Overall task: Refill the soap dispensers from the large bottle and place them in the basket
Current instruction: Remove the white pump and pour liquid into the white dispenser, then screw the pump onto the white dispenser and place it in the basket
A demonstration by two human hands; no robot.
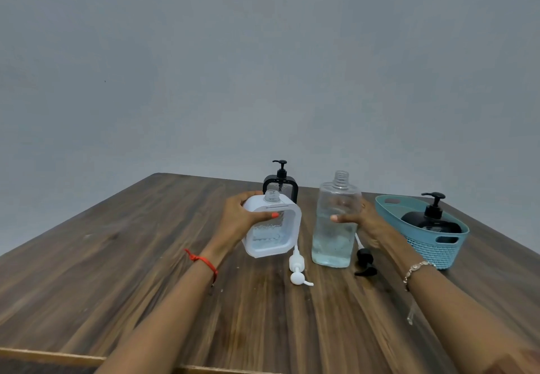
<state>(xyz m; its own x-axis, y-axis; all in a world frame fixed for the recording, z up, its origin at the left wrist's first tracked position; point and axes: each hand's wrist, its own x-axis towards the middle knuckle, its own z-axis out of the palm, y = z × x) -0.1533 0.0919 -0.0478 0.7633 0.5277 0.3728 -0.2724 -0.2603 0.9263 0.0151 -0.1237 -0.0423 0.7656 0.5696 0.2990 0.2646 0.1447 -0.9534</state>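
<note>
Holding white-framed clear square dispenser in left grip, tall clear plastic bottle mid-body in right grip; likely heavy, slippery, sloshing.

The white-framed clear square dispenser, neck open, a little pale liquid inside, is held tilted in the left hand; a white pump head lies on the tabletop below it; the large clear bottle, uncapped and half full of pale blue liquid, stands upright in the right hand, a black pump head beside it; a black-framed dispenser stands behind; the teal plastic basket holds a round black dispenser
</note>
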